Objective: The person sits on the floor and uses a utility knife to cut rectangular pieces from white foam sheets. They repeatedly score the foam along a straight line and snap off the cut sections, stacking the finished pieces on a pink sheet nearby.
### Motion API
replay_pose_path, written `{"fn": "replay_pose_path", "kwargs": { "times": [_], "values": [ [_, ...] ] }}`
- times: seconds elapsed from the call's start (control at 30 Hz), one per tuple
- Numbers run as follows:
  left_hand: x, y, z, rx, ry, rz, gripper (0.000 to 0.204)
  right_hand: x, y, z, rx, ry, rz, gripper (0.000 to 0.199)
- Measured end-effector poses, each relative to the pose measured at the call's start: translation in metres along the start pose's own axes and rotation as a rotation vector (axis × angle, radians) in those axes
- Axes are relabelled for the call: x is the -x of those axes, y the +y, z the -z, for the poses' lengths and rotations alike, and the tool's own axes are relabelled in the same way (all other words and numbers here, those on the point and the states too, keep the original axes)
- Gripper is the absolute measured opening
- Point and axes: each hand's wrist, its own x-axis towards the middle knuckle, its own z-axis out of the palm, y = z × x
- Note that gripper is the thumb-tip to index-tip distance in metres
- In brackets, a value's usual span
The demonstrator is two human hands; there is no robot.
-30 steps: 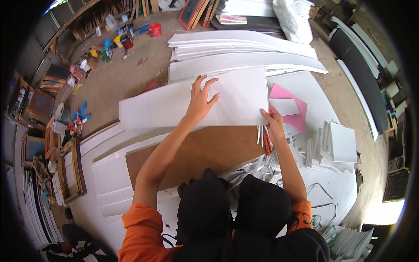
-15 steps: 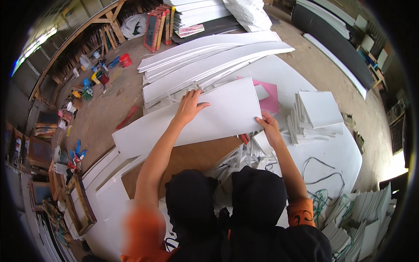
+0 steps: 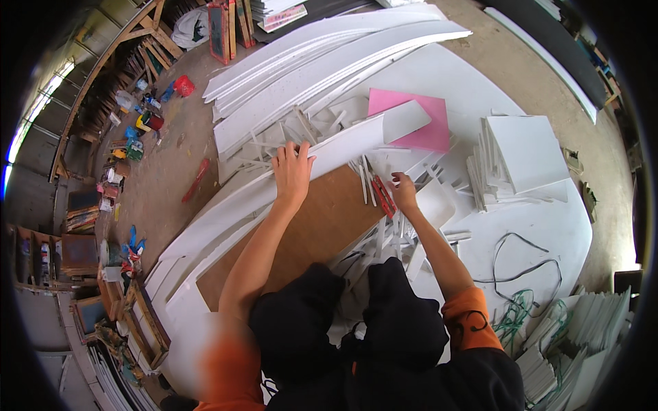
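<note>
A long white sheet [image 3: 349,142] stands tilted along the far edge of a brown board [image 3: 312,216]. My left hand [image 3: 293,177] grips its upper edge, fingers hooked over it. My right hand [image 3: 404,192] is off the sheet, holding nothing, with thumb and fingers apart and partly curled. Just left of it lies a long, narrow red tool [image 3: 382,196], whose exact kind I cannot make out. Thin white offcuts [image 3: 387,240] are heaped around the tool and in front of my legs.
A pink sheet [image 3: 432,113] lies beyond the sheet's right end. Stacked white panels [image 3: 524,154] stand to the right, near a loose dark strap [image 3: 510,277]. Long curved white sheets [image 3: 329,65] are piled at the back. Paint containers [image 3: 152,120] and wooden frames [image 3: 133,318] occupy the left floor.
The sheet has tipped up onto its edge and its right end has moved away. My right hand has let go of its corner and shifted left, beside the red tool.
</note>
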Motion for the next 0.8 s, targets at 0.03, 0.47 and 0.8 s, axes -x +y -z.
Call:
{"fn": "replay_pose_path", "kwargs": {
  "times": [0.03,0.47,0.8],
  "values": [
    [0.001,0.002,-0.005,0.004,-0.031,0.008,0.024,0.006,0.004,-0.012,0.096,0.020,0.032,0.037],
    [0.006,0.007,-0.019,0.145,-0.092,-0.070,0.025,0.010,-0.003,0.011,0.108,-0.299,-0.317,0.027],
    [0.003,0.000,-0.022,0.250,-0.286,-0.073,0.031,0.050,-0.025,0.130,-0.480,-0.016,-0.322,0.025]
  ]
}}
